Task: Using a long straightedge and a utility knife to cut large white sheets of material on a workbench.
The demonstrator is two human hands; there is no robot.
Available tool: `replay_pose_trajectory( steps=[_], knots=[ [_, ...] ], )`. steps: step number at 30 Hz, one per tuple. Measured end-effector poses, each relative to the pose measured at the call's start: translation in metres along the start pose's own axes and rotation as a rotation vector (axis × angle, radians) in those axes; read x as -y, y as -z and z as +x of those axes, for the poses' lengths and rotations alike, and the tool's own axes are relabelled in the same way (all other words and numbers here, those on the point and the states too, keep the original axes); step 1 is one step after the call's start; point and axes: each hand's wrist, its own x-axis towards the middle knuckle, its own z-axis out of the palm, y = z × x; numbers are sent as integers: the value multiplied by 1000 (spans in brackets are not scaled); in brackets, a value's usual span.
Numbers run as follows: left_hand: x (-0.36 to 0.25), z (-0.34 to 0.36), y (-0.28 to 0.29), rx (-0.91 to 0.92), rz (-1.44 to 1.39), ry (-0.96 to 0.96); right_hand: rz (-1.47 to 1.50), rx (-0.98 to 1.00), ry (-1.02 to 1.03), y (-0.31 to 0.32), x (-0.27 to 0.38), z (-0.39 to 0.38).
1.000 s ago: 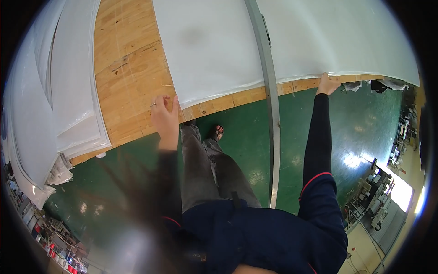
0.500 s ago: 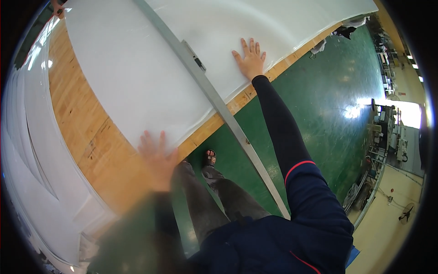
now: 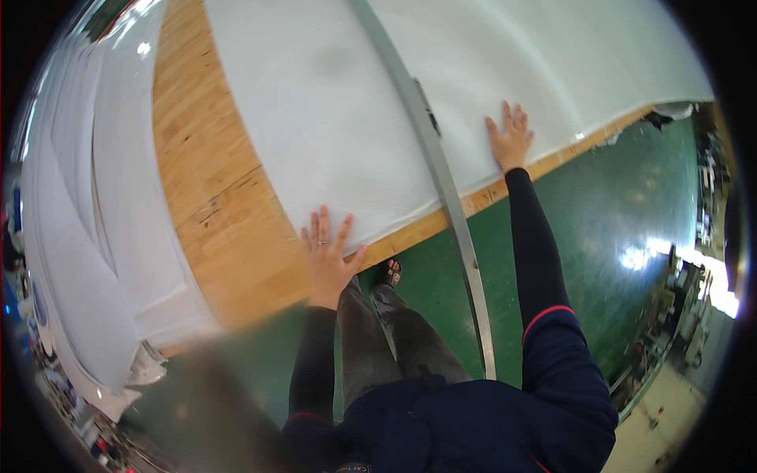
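Observation:
A large white sheet covers much of the wooden table. My left hand rests with spread fingers on the sheet's near left corner, its wrist over the bare wood. Farther right, my right hand lies flat near the sheet's front edge, fingers apart. Between the hands a long grey metal bar crosses the sheet and sticks out past the table's front edge toward my body. A small dark fitting sits along the bar. Neither hand touches the bar.
Layered white sheeting is heaped along the left, with crumpled clear plastic at its near end. Green floor stretches to the right of the table. Machines stand at the far right. A blur covers part of the lower left.
The view has turned, so the table and sheet appear shifted right. My left hand, blurred before, is now sharp on the sheet's corner. The right hand stays flat on the sheet.

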Motion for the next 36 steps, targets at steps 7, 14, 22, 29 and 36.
replay_pose_trajectory(
  steps=[7, 14, 22, 29, 36],
  knots=[
    [12, 1, -7, -65, -50, 29, 7, 21, 19, -2, 9, 0],
    [19, -2, 13, -67, 46, -8, 1, 57, 10, -7, 29, -1],
    [40, -15, -13, -13, -30, -115, 849, 493, 139, 58, 10, -140],
    [20, -68, 7, 8, 1, -46, 772, 204, -34, 99, -10, -294],
    [30, -65, -5, 152, 503, -108, 721, 284, 17, 114, -10, -289]
  ],
)
